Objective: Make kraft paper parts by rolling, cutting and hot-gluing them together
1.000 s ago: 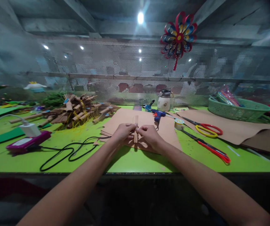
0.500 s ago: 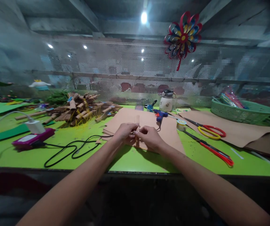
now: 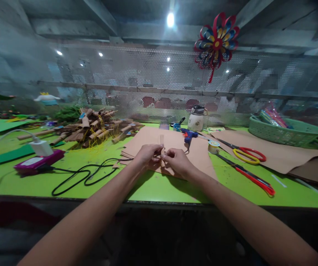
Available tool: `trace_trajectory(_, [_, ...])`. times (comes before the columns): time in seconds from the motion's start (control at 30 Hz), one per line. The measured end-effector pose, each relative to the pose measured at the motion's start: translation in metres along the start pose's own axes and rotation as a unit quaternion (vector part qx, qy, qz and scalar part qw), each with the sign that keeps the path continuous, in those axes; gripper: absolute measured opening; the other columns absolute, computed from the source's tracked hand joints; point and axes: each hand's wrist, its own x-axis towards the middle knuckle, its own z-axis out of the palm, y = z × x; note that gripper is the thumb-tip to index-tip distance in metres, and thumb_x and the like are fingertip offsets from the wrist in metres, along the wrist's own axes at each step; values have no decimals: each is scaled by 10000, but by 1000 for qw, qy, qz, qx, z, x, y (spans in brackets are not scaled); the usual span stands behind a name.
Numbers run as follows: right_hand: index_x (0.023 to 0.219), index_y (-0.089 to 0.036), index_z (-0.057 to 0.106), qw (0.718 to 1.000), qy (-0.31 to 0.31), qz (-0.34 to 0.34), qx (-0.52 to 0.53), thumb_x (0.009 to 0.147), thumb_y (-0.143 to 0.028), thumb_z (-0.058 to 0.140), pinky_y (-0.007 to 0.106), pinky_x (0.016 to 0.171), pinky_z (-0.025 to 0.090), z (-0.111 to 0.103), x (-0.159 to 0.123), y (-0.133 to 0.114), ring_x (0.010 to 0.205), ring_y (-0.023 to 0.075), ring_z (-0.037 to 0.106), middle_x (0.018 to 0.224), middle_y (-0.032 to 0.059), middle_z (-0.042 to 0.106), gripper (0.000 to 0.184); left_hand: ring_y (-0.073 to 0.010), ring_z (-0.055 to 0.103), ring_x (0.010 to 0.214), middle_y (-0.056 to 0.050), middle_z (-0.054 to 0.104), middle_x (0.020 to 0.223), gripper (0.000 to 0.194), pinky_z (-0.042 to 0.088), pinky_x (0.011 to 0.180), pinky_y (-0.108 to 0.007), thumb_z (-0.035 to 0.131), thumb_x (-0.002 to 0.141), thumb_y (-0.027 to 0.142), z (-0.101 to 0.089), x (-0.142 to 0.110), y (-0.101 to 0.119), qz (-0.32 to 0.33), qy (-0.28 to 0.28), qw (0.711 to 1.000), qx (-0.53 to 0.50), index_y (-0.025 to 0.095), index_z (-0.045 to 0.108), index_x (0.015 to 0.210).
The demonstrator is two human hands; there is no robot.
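Note:
Both my hands meet over a stack of brown kraft paper [image 3: 197,159] in the middle of the green table. My left hand [image 3: 147,154] pinches a narrow brown paper strip [image 3: 161,139], whose upper end sticks up past the fingers. From the other side my right hand [image 3: 177,159] pinches the same strip lower down, thumb and fingertips together. The strip's lower part is mostly hidden by the fingers. Just beyond my right hand lies a blue glue gun [image 3: 189,135], and a small spool of tape or thread [image 3: 213,146] sits beside it.
Scissors [image 3: 247,154] and a red-handled cutter [image 3: 254,180] lie to the right, before a green basket [image 3: 286,131]. A white bottle [image 3: 196,120] stands behind. At left are rolled brown paper tubes [image 3: 98,129], a purple power strip [image 3: 39,162] and a looping black cable [image 3: 84,173].
Both hands keep their pinch on the paper strip with only slight finger movement. Nothing else on the table has moved.

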Motion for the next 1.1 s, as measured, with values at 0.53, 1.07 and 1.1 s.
trace_trajectory(0.53, [597, -152, 507, 984, -11, 74, 163, 611, -301, 702, 196, 421, 365, -7, -4, -9, 408, 60, 441, 478, -64, 484, 246, -101, 568, 503, -52, 600, 633, 107, 470, 467, -191, 700, 661, 158, -2, -10, 7, -32, -73, 997, -11, 96, 625, 706])
trace_trajectory(1.07, [632, -130, 568, 990, -41, 52, 127, 679, -328, 658, 218, 494, 409, -9, -5, -10, 502, 85, 486, 550, -20, 532, 223, -51, 476, 408, 11, 520, 521, 104, 418, 404, -147, 644, 683, 60, 1, -9, 5, -33, -57, 998, 10, 110, 555, 661])
trace_trajectory(1.1, [623, -128, 574, 992, -43, 46, 112, 686, -337, 652, 221, 500, 403, -10, -6, -11, 508, 87, 480, 552, -16, 533, 233, -52, 477, 409, 12, 519, 517, 115, 417, 404, -148, 650, 676, 56, 1, -9, 5, -31, -52, 998, 8, 112, 551, 656])
